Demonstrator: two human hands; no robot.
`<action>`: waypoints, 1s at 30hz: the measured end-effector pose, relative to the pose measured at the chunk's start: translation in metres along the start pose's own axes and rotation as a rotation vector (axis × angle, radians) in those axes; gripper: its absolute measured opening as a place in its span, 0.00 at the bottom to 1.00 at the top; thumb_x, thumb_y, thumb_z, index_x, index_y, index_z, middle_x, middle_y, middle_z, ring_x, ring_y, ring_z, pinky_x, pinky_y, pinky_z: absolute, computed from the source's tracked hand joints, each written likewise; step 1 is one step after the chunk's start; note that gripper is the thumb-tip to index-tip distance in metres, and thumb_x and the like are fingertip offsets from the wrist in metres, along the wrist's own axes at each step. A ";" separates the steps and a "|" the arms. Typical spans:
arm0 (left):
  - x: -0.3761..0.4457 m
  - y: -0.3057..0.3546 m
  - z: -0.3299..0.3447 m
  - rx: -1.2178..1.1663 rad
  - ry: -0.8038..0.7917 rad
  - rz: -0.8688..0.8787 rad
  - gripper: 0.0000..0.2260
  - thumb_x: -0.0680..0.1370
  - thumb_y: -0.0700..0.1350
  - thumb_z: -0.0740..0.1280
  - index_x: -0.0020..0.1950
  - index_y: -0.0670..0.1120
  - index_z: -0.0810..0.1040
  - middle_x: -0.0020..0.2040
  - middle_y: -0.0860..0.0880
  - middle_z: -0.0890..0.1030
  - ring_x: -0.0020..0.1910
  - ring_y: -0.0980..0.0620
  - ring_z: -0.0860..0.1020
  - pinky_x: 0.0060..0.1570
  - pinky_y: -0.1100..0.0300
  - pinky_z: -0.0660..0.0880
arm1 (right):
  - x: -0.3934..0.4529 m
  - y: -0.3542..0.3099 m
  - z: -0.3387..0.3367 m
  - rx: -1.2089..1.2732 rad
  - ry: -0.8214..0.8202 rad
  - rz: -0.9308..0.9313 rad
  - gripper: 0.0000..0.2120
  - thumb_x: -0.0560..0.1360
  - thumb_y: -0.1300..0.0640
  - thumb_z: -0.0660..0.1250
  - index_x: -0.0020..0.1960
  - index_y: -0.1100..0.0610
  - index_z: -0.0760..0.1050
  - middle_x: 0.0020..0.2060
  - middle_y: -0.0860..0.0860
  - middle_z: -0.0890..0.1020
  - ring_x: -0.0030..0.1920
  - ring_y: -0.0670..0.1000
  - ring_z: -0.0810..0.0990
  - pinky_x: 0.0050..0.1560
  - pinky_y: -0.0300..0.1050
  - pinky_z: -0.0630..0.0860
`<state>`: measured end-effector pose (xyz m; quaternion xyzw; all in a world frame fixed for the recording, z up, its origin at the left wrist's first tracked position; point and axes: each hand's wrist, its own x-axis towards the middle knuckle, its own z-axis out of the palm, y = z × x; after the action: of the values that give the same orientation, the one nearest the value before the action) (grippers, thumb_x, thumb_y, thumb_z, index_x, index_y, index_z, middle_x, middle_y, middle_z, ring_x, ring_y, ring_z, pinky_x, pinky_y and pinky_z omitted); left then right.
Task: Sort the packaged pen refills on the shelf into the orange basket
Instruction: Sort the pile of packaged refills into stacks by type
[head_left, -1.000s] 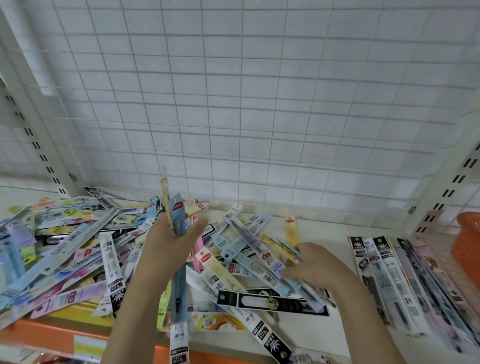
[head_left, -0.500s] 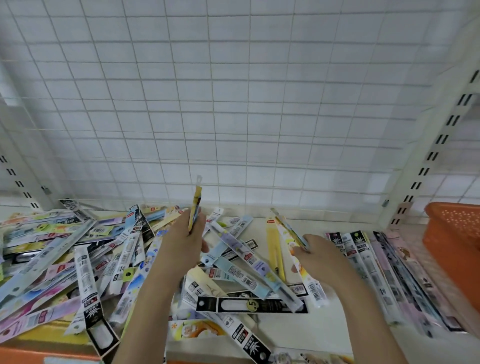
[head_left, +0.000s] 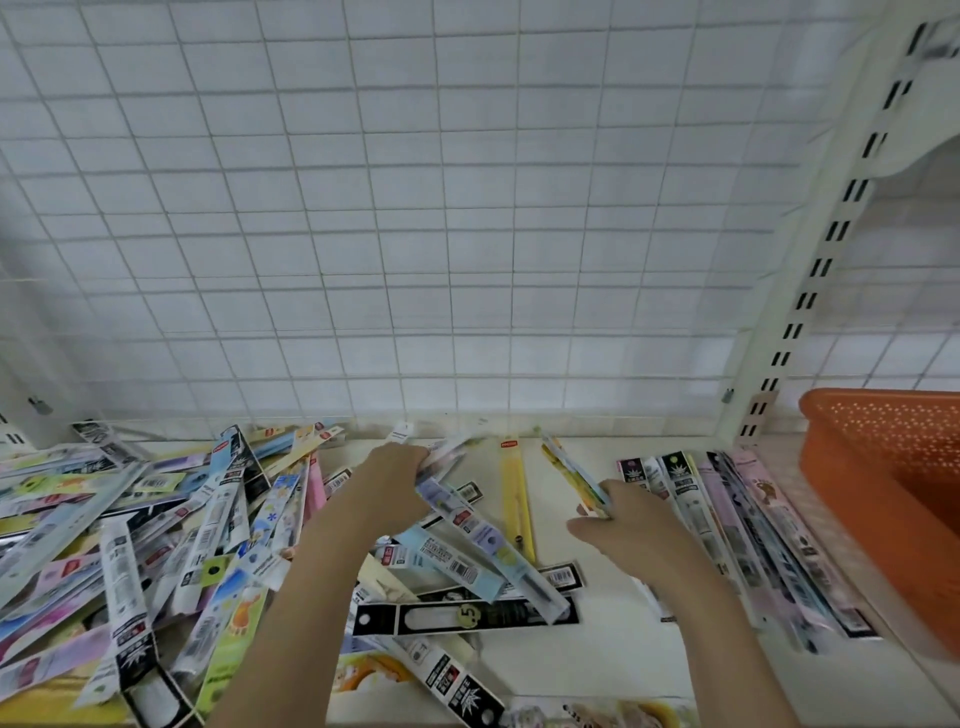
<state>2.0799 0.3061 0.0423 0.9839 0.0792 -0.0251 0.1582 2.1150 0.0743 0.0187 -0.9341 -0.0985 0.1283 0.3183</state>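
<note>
Since half a second ago: left hand (head_left: 387, 486) lowered from holding a yellow packet upright to reaching down among packets by the back grid (head_left: 467, 208); view shifted right, showing more of the basket (head_left: 878, 467).

Left hand: fingers curled round pale packets (head_left: 441, 462) at the pile's far edge.
Right hand (head_left: 631, 525): pinches a yellow-and-blue packet (head_left: 574, 475), tilted, far end toward the grid; other fingers relaxed.
Loose pile (head_left: 156, 530): many packets heaped on the shelf's (head_left: 597, 654) left half, overlapping at all angles.
Yellow packet (head_left: 514, 493): flat between the hands.
Black packet (head_left: 462, 616): crosswise, between the forearms.
Sorted row (head_left: 743, 535): packets side by side, right of the right hand, next to the basket.
Basket: orange, perforated, far right; contents cannot be told.
</note>
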 end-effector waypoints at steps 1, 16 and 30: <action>0.005 0.002 0.002 0.010 -0.040 0.018 0.14 0.74 0.38 0.64 0.33 0.48 0.62 0.32 0.51 0.65 0.30 0.55 0.63 0.29 0.64 0.59 | 0.000 0.001 0.000 0.014 -0.002 0.006 0.11 0.74 0.52 0.65 0.39 0.56 0.66 0.33 0.52 0.72 0.33 0.52 0.70 0.34 0.44 0.65; 0.013 -0.004 -0.012 0.113 0.141 0.063 0.17 0.80 0.50 0.61 0.31 0.48 0.63 0.37 0.50 0.63 0.33 0.53 0.66 0.38 0.61 0.64 | 0.004 -0.009 0.001 0.080 -0.021 -0.019 0.07 0.79 0.55 0.56 0.45 0.54 0.70 0.35 0.50 0.76 0.35 0.52 0.82 0.39 0.45 0.77; -0.021 -0.057 -0.016 -0.207 0.320 -0.216 0.16 0.81 0.45 0.55 0.33 0.47 0.60 0.29 0.48 0.70 0.27 0.51 0.69 0.29 0.59 0.65 | 0.022 -0.039 0.038 -0.035 -0.089 -0.089 0.13 0.73 0.48 0.66 0.44 0.58 0.72 0.39 0.52 0.79 0.39 0.53 0.78 0.37 0.45 0.72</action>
<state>2.0504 0.3613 0.0417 0.9396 0.2104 0.1229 0.2404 2.1205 0.1323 0.0100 -0.9275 -0.1563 0.1539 0.3027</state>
